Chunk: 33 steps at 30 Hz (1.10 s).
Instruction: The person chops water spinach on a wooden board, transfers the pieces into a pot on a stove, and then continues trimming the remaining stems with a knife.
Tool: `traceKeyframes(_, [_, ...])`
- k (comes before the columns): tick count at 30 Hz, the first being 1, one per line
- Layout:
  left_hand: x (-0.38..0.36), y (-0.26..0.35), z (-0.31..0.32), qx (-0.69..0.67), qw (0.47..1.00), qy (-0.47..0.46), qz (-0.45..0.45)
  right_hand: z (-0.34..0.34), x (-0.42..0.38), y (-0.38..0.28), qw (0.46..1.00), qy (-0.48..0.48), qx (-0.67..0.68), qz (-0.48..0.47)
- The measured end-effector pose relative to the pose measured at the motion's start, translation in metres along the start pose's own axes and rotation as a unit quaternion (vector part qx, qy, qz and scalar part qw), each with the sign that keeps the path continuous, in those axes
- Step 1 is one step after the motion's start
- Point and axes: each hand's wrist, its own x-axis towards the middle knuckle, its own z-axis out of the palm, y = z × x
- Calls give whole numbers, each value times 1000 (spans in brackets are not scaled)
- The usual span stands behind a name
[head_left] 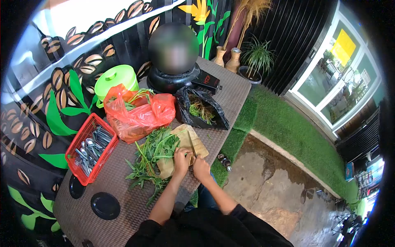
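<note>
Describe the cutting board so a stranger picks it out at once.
Find the brown textured table, then its edge nearest the person. There, under the left hand and the knife, lies the cutting board, part-covered by leafy greens. Its flat, pale wood sets it apart from the crumpled red bag and black bag just beyond.

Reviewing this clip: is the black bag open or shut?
Open: the black bag's mouth gapes, showing green and brownish stalks inside.
</note>
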Motion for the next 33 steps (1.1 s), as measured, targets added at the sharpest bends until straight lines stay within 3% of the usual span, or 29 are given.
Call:
traceKeyframes(6, [-1,-4,-10,18,993,-13,112,-16,5,16,998,-33,-4,-50])
traceKeyframes(9, [1,-1,-9,-65,997,-22,40,-22,-8,12,998,-42,-8,-48])
traceKeyframes(15, [1,-3,-8,-99,995,-18,-7,0,-11,2,999,-29,-7,17])
traceKeyframes(21, [2,1,-6,-102,994,5,-34,-8,3,4,999,-37,-3,-31])
traceKeyframes(23, [3,-4,-6,-100,995,3,-25,-14,-18,-8,998,-53,4,45])
traceKeyframes(30, [2,-2,-8,-84,996,9,-14,-2,2,-3,999,-39,-5,-10])
traceKeyframes(33, [3,0,-10,-96,995,9,-14,11,-15,-8,1000,-13,-17,18])
